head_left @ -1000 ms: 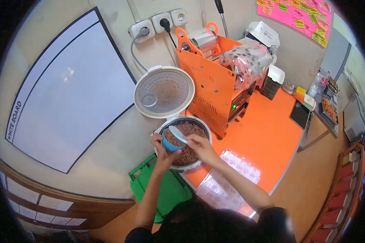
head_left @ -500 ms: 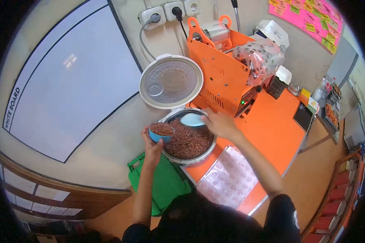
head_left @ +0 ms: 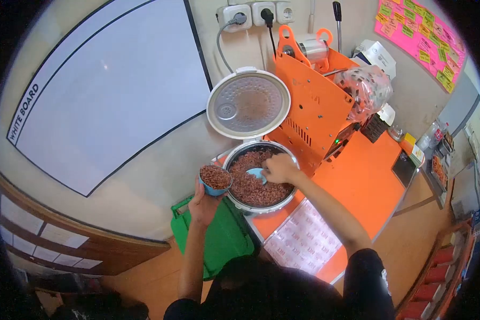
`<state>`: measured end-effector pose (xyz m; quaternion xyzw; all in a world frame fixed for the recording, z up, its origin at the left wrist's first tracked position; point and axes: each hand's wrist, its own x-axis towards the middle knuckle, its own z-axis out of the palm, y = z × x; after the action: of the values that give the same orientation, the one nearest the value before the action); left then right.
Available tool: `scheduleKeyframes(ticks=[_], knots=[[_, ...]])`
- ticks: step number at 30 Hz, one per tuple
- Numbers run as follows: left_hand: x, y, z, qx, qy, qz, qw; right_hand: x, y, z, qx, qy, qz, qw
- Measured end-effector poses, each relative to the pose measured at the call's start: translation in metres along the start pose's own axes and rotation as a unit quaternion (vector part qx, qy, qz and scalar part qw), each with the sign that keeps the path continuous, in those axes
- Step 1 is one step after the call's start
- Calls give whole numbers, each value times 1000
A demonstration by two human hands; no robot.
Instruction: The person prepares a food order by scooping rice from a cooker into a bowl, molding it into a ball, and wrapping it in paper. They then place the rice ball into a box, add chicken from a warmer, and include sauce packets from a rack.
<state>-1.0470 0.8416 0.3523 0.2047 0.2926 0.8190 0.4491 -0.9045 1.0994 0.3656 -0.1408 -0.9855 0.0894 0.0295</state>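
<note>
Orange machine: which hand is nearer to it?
Right. The right hand, holding a scoop, is over the rice pot beside the orange machine; the left hand holds the blue cup across the pot.

A large whiteboard (head_left: 106, 80) fills the beige wall (head_left: 160, 176), with wall sockets (head_left: 256, 13) above the far edge of the orange counter (head_left: 368, 181). A pink note board (head_left: 421, 32) hangs beyond the counter's far right corner, and brown floor (head_left: 410, 240) runs along its right edge.
</note>
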Motion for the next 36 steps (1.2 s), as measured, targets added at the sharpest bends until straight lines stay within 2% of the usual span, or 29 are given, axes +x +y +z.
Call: scheduleKeyframes(ticks=[2,6,9,11,12,14,16,19,20,22,27,30,33,36], knots=[[-4,0,3,17,-1,13,1000,0,4,2,51,-18,51,997],[-3,2,13,36,7,20,999,-14,10,-16,115,24,126,985],[9,-9,11,134,-11,21,991,-34,11,-40,152,75,157,973],[12,-13,30,293,-21,24,956,-45,2,-55,133,140,170,966],[17,-22,37,273,-21,8,962,-51,-5,-61,123,174,177,961],[27,-39,49,233,-18,-25,972,-62,-26,-59,24,249,112,962],[38,-56,63,132,21,-96,986,-73,-47,-47,-52,300,49,951],[44,-73,78,148,74,-92,982,-89,-60,-30,-79,357,-8,931],[45,-75,81,155,92,-99,979,-92,-57,-25,-78,346,-10,935],[53,-80,71,159,80,-123,976,-96,-54,-15,-73,325,-15,943],[78,-58,62,187,79,-239,950,-103,-55,-1,-64,374,13,925],[73,-44,58,48,-9,-280,959,-104,-46,5,-64,400,1,914],[61,-42,64,14,44,-238,970,-107,-25,-8,-83,421,-19,903],[48,-39,64,165,-12,-130,978,-111,-27,-38,-62,379,126,915]])
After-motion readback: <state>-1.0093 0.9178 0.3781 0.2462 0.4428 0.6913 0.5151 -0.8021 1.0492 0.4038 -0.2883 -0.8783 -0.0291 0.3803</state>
